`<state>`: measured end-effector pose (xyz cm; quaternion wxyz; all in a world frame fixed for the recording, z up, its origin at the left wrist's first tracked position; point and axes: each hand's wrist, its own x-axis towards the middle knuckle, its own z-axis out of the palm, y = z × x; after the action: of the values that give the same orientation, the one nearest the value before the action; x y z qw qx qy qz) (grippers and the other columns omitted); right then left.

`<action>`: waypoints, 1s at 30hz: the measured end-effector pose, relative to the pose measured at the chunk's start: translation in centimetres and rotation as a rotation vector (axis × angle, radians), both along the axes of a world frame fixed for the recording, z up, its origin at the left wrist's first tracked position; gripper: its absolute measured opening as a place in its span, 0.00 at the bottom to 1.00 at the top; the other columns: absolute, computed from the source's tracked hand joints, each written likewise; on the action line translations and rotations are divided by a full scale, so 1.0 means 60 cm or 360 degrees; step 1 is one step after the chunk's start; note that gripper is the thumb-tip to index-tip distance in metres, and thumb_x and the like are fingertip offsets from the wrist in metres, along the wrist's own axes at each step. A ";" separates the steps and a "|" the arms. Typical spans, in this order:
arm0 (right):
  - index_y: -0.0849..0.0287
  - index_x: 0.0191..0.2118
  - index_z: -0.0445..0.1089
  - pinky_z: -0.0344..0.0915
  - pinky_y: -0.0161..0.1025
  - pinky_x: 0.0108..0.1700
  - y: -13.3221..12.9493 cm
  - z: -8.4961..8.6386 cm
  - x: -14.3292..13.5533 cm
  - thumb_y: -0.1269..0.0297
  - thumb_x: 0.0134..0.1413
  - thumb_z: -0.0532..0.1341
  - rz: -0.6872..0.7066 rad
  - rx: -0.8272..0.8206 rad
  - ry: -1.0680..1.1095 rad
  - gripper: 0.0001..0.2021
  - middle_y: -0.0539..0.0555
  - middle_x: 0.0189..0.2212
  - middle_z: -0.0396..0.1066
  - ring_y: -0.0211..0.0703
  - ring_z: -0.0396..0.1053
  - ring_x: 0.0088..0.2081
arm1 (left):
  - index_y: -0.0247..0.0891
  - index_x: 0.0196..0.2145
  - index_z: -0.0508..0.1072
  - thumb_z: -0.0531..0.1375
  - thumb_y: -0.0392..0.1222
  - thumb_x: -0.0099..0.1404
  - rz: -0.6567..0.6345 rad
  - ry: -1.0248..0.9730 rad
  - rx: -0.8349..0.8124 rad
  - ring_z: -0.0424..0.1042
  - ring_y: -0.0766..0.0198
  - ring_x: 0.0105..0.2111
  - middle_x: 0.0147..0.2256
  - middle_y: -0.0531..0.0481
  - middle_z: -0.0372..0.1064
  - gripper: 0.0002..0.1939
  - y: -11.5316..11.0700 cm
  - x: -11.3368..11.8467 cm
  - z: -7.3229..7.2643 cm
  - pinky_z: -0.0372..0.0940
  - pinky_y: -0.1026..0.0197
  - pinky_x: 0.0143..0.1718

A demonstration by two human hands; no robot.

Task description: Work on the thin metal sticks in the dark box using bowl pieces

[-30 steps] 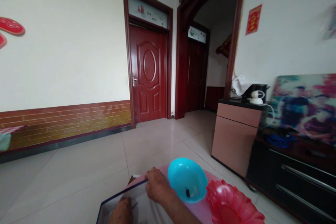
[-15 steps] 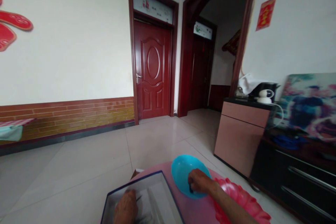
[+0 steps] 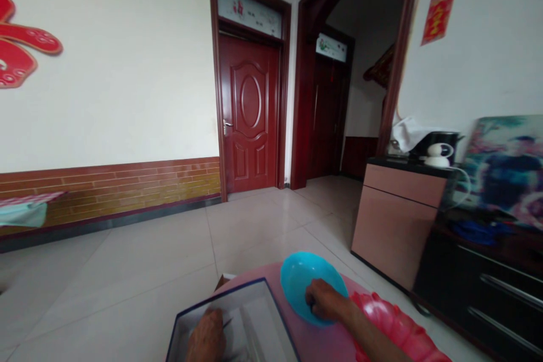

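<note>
My left hand [image 3: 207, 336] is inside a shallow white box [image 3: 274, 328] with a dark blue rim. Its fingers are curled, and a thin dark tip [image 3: 227, 323] shows beside them; what they hold is hidden. Clear plastic-like strips [image 3: 253, 335] lie in the box to the right of this hand. My right hand [image 3: 324, 300] reaches into a bright blue bowl [image 3: 297, 277], fingers pinched together. A small dark thing shows at its fingertips, too unclear to name. Under the right forearm sits a red, petal-edged plastic dish [image 3: 396, 322].
Box, bowl and dish stand on a pink round table [image 3: 265, 273]. A pink-brown cabinet [image 3: 394, 220] stands to the right, with a white camera-like device [image 3: 439, 155] on top. Beside it is a dark drawer unit [image 3: 487, 288]. A red door [image 3: 250, 113] is across the tiled floor.
The view has shifted slightly, so most things sit a little further right. Both hands stay in the box and the bowl, their fingers still closed.
</note>
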<state>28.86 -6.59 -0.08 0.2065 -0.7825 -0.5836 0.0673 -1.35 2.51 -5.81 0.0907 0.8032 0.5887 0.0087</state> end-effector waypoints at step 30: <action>0.67 0.42 0.72 0.64 0.44 0.45 0.073 -0.063 -0.281 0.75 0.44 0.56 0.0236 -0.0106 -0.0106 0.16 0.66 0.41 0.73 0.55 0.71 0.44 | 0.32 0.48 0.69 0.42 0.29 0.66 0.0047 -0.0046 0.0044 0.68 0.60 0.48 0.49 0.40 0.68 0.20 -0.014 0.000 0.012 0.59 0.61 0.49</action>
<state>11.98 -2.23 -3.86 0.1552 -0.7454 -0.6439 0.0758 -1.33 1.69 -5.12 0.0879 0.7954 0.5989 0.0298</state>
